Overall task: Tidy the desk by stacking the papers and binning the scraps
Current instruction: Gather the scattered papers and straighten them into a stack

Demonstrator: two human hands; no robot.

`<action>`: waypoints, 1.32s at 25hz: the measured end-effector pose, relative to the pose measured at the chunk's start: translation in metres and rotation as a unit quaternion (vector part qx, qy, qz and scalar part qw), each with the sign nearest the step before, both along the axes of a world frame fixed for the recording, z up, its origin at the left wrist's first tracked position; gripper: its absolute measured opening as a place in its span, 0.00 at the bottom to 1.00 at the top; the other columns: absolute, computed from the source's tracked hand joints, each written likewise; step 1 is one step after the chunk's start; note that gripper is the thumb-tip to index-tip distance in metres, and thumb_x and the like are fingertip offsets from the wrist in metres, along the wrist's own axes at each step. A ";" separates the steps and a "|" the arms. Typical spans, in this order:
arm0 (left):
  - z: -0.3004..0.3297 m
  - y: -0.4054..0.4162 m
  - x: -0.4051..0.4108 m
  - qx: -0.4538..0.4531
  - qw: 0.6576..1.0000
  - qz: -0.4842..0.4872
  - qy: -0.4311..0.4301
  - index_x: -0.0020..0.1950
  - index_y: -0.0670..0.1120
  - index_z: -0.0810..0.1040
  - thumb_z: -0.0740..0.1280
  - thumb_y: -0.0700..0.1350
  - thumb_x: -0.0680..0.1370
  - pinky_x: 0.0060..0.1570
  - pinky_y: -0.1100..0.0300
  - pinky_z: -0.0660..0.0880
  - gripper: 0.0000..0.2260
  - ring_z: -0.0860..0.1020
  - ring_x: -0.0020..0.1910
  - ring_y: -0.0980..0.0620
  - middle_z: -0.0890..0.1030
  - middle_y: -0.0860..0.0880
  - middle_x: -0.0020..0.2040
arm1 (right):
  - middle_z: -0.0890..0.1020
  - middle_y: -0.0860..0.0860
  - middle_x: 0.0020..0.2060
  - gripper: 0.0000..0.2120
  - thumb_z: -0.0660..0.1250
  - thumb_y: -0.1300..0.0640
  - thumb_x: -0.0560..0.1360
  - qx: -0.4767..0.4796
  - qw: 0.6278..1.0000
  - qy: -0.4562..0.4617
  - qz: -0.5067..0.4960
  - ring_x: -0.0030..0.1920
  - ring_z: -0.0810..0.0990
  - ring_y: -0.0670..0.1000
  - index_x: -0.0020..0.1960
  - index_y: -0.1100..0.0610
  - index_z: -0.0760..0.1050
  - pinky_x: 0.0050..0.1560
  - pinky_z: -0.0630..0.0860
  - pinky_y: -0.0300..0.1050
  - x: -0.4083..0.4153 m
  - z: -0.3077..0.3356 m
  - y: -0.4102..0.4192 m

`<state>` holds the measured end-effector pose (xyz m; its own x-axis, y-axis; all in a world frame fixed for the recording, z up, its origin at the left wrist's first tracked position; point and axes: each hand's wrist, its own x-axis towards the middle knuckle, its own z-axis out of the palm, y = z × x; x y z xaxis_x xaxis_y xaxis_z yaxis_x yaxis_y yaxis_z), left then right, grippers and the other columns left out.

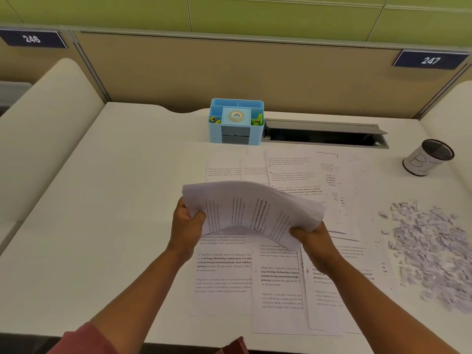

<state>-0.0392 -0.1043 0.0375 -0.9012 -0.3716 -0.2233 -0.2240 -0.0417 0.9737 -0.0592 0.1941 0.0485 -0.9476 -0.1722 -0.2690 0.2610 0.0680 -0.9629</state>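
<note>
- At the bottom edge of the frame, a reddish sleeve (84,338) shows at lower left, and two bare forearms reach up toward the centre.
- Printed sheets (224,277) lie loose and overlapping on the white desk (102,226), spread from the lower centre up past the middle of the frame, beneath and beyond both hands.
- The left hand (185,226) grips the left end of a thick stack of papers (252,210), thumb curled over the top sheet and fingers hidden beneath it.
- The right hand (313,238) holds the stack's lower right corner, fingers wrapped around its edge.
- The stack sits between the two hands at the centre of the frame, lifted off the desk and bowed upward in the middle, its printed lines running sideways to the viewer.
- A pile of torn paper scraps (429,254) covers the desk at right, well apart from the right hand.
- Further up at far right stands a dark mesh cup (429,157) wrapped in a white handwritten label.
- A grey cable tray (324,134) is set into the desk above the sheets.
- Just left of it, a blue desk organiser (236,122) holds a tape roll (236,116) in its middle compartment and yellow-green clips at either side.
- On the tan partition behind, number plates read 246 (32,39) at upper left and 247 (430,60) at upper right.
</note>
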 end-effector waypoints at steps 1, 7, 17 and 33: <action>-0.001 -0.001 0.000 0.006 1.000 -0.004 -0.003 0.64 0.48 0.74 0.62 0.30 0.80 0.45 0.62 0.78 0.17 0.80 0.56 0.48 0.82 0.47 0.56 | 0.83 0.58 0.54 0.25 0.66 0.67 0.69 -0.005 1.000 -0.001 0.003 0.61 0.79 0.62 0.54 0.39 0.81 0.61 0.78 0.66 0.001 0.000 0.000; -0.006 -0.003 -0.001 0.009 1.000 0.002 -0.026 0.57 0.49 0.77 0.63 0.30 0.79 0.45 0.60 0.78 0.15 0.81 0.54 0.47 0.83 0.46 0.53 | 0.84 0.57 0.53 0.22 0.67 0.66 0.69 0.001 1.000 -0.008 0.017 0.60 0.80 0.61 0.52 0.40 0.82 0.59 0.79 0.67 -0.002 0.003 0.000; -0.014 -0.008 -0.001 -0.009 0.998 -0.039 -0.039 0.59 0.48 0.80 0.71 0.34 0.77 0.46 0.66 0.77 0.14 0.83 0.51 0.57 0.85 0.54 0.52 | 0.85 0.55 0.54 0.23 0.71 0.68 0.72 -0.014 0.999 -0.037 0.024 0.61 0.81 0.58 0.62 0.48 0.79 0.62 0.78 0.65 -0.005 -0.010 0.007; 0.058 0.011 -0.011 -0.004 0.981 -0.180 -0.079 0.50 0.45 0.81 0.81 0.56 0.68 0.45 0.51 0.80 0.20 0.85 0.47 0.43 0.87 0.46 0.50 | 0.85 0.60 0.54 0.15 0.70 0.65 0.74 -0.057 0.993 -0.090 0.048 0.56 0.84 0.62 0.60 0.57 0.78 0.55 0.82 0.63 -0.026 0.040 0.087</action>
<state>-0.0504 -0.0929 0.0952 -0.9289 -0.0382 -0.3682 -0.3701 0.0744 0.9260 -0.0849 0.2807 0.0883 -0.8642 -0.2973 -0.4060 0.4268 -0.0054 -0.9043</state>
